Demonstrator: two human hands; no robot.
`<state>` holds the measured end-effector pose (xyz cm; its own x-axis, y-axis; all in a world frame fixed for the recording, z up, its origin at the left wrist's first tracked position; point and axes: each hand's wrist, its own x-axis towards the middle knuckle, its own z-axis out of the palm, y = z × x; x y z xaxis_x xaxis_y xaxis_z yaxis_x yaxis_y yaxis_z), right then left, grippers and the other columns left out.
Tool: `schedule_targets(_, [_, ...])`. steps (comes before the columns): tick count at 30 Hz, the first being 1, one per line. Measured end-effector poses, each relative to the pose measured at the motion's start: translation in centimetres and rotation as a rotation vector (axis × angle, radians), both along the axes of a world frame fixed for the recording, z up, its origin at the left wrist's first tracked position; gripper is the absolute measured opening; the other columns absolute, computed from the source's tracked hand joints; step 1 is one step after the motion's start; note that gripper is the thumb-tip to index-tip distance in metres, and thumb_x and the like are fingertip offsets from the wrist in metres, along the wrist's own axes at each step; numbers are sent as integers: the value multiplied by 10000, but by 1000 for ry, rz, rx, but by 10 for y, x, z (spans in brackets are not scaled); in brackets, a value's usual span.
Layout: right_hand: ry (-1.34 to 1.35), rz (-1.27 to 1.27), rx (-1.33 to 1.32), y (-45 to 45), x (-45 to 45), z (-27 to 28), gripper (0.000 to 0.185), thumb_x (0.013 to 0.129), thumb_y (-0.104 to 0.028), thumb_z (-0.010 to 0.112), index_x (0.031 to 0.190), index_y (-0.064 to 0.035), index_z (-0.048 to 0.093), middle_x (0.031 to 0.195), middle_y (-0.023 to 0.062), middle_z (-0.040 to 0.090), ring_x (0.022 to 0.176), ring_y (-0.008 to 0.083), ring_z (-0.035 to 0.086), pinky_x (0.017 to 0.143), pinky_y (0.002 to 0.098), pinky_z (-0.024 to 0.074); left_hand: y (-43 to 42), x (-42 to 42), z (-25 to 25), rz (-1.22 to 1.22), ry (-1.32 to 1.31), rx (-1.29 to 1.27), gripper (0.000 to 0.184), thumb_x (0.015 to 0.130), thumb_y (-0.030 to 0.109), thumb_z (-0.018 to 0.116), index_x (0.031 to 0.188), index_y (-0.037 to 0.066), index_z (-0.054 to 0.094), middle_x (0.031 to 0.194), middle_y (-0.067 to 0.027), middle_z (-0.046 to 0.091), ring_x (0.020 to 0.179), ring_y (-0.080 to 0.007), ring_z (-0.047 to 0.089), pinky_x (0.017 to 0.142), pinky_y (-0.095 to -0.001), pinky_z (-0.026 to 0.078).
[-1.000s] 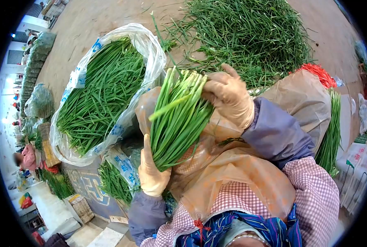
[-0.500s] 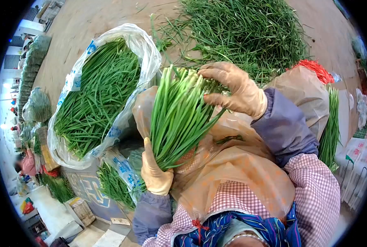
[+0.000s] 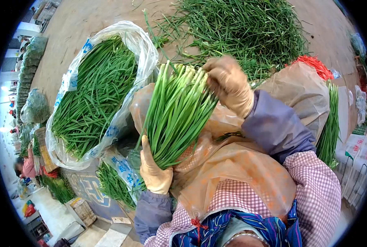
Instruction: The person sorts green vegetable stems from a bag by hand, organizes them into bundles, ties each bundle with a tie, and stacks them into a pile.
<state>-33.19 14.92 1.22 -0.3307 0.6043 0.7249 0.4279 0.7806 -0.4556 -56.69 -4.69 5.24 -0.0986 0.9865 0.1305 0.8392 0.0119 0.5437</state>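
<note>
My gloved left hand (image 3: 155,169) is closed around the lower, leafy part of a bunch of garlic chives (image 3: 179,111). The bunch stands tilted in front of my chest, its pale cut ends pointing up and away from me. At the upper right edge of those ends is my gloved right hand (image 3: 230,86), its fingers curled in and slightly blurred. Whatever they pinch there is hidden. Beneath the bunch, a brownish translucent plastic apron (image 3: 241,173) covers my lap.
A clear plastic bag (image 3: 148,53) full of chives stands at the left. Loose greens form a big pile (image 3: 245,33) on the floor ahead. Red strips (image 3: 315,68) and more chives (image 3: 329,127) are at the right. Another person (image 3: 28,166) is at the far left.
My right hand's fingers have gone from spread to curled at the stem ends. The bunch has shifted slightly left and fanned wider, still in my left hand.
</note>
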Motion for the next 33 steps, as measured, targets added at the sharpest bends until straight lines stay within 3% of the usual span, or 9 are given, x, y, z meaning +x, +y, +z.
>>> schedule_targets(2, [-20,-230,81,27,25,-3,79,837,-80,686,877,-47,627,913,85,654,813,249,619,761,346,507,-3,-2,-1,-2,-37,-19,968,747,41,710,1523,128,138,1293,-213,554,1085,-368,617,891,-391,508])
schedule_targets(5, [422,-194,-532,33,44,27,166,817,-169,734,931,-66,673,876,70,666,888,237,623,873,405,493,-1,-1,0,-18,45,30,962,730,5,689,1521,124,154,1315,-219,533,1090,-373,610,892,-391,508])
schedule_targets(10, [-370,112,-313,5,8,55,336,843,-346,692,1047,-78,692,1108,128,641,1082,269,590,994,455,412,0,3,-2,-36,63,45,929,700,-36,668,1502,108,222,1316,-223,522,1095,-388,601,890,-392,509])
schedule_targets(14, [-236,411,-851,22,2,37,273,817,-305,723,966,-80,686,1188,169,581,1114,311,554,977,442,410,-3,2,-4,-46,152,77,852,717,-25,680,1465,81,285,1251,-226,562,1069,-382,614,894,-395,503])
schedule_targets(18, [-2,496,-710,14,5,30,147,837,-171,660,930,-60,678,1257,233,525,1116,353,548,949,409,440,-3,-2,-11,-73,202,181,833,749,15,705,1468,85,289,1167,-203,597,989,-357,633,836,-405,509])
schedule_targets(26, [678,-347,-675,77,42,-2,165,907,-176,660,960,-21,674,886,44,662,838,151,603,755,290,510,-2,-4,-9,-64,143,109,849,747,27,719,1478,107,295,1087,-179,609,891,-339,634,747,-391,517])
schedule_targets(28, [471,-352,-690,93,58,5,172,903,-167,662,979,-13,669,853,51,671,843,139,603,764,291,514,-2,-7,-11,-70,114,130,854,743,28,721,1478,110,295,1093,-179,609,904,-341,634,751,-391,518])
schedule_targets(29, [460,-89,-692,92,54,1,183,881,-176,684,981,-22,673,897,56,677,859,138,607,775,288,517,-2,-8,-13,-74,91,137,856,742,31,723,1479,110,294,1098,-178,610,911,-342,634,752,-392,518])
schedule_targets(33, [-171,351,-1213,53,6,52,444,803,-323,750,1140,-44,672,1045,129,689,953,203,639,842,327,506,-1,-8,-13,-99,141,129,850,734,35,725,1469,99,304,1113,-176,616,927,-345,631,752,-399,520])
